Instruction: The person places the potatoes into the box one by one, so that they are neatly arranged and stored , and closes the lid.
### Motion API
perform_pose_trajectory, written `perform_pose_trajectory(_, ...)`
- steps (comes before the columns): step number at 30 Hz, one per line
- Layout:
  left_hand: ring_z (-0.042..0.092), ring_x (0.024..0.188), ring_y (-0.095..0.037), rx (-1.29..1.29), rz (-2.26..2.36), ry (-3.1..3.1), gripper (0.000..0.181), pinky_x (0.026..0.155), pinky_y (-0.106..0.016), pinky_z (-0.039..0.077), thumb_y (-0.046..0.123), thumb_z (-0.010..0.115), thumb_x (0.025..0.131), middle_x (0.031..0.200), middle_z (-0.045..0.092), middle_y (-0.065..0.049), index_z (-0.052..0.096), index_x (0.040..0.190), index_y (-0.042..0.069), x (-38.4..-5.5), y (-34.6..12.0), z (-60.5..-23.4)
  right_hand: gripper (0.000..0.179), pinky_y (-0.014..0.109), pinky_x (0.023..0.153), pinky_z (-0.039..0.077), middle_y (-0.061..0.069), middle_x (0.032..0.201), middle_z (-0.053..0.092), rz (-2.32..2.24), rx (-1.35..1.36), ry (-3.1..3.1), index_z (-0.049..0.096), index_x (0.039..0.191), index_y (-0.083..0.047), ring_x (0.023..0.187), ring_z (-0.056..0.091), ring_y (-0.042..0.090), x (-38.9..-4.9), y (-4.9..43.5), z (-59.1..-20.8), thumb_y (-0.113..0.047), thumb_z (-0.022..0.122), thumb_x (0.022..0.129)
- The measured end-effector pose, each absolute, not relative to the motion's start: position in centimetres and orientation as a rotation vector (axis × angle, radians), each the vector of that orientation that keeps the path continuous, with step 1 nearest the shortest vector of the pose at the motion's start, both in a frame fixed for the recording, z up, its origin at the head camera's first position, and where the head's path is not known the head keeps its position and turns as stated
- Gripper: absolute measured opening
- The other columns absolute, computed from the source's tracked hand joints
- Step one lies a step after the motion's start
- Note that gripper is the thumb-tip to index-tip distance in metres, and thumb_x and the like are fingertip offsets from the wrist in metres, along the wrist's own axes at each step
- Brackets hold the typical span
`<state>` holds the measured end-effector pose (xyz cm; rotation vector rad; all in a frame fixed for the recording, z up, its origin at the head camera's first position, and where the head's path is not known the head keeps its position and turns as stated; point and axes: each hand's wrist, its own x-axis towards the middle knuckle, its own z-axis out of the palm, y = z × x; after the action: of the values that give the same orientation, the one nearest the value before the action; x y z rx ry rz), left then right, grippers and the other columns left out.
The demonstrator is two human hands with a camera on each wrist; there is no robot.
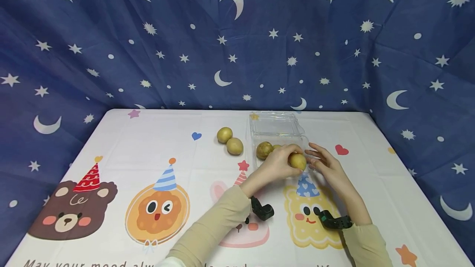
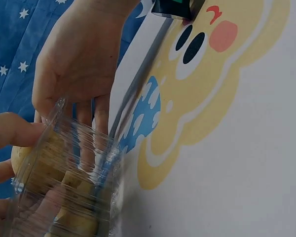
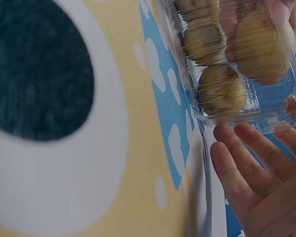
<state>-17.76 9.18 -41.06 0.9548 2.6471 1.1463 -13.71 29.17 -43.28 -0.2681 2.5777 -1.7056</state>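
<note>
Yellow fruit (image 1: 298,162), pinched between thumb and fingers of the left hand (image 1: 278,164), at the right side of a clear plastic clamshell box (image 1: 289,139). It could slip if held too lightly, or bump the other fruits (image 1: 264,150) left of the grip. Right of the grip, the right hand (image 1: 331,170) holds nothing. Nearly round, the held fruit points no clear way; its long axis cannot be told.

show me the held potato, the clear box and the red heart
Held potato (image 1: 298,162): head view, middle of its visible side
Clear box (image 1: 275,126): head view, its open lid
Red heart (image 1: 342,150): head view, its middle
</note>
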Motion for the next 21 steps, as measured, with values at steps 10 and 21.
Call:
perform_pose_trajectory(10,0.059,0.095,-0.007,0.993,1.228,2.523,0.046,0.083,-0.013,0.043,0.019,0.08,0.075,0.115,0.067,-0.001,0.063,0.117,0.013,-18.27,9.1,-41.67,0.054,0.009,0.088,0.046,0.031,0.141,0.044,-1.715,-0.271,2.571,0.027,0.15,-0.004,0.104,0.054,-0.016,-13.62,29.17,-43.31,-0.018,0.046,0.102)
perform_pose_trajectory(21,0.053,0.099,-0.014,0.977,1.129,2.514,0.047,0.078,-0.014,0.04,0.021,0.072,0.079,0.118,0.065,-0.006,0.064,0.125,0.012,-18.37,8.85,-41.43,0.053,0.011,0.087,0.048,0.033,0.14,0.043,-1.737,-0.3,2.564,0.027,0.149,-0.002,0.105,0.056,-0.013,-13.74,29.23,-43.46,-0.017,0.045,0.102)
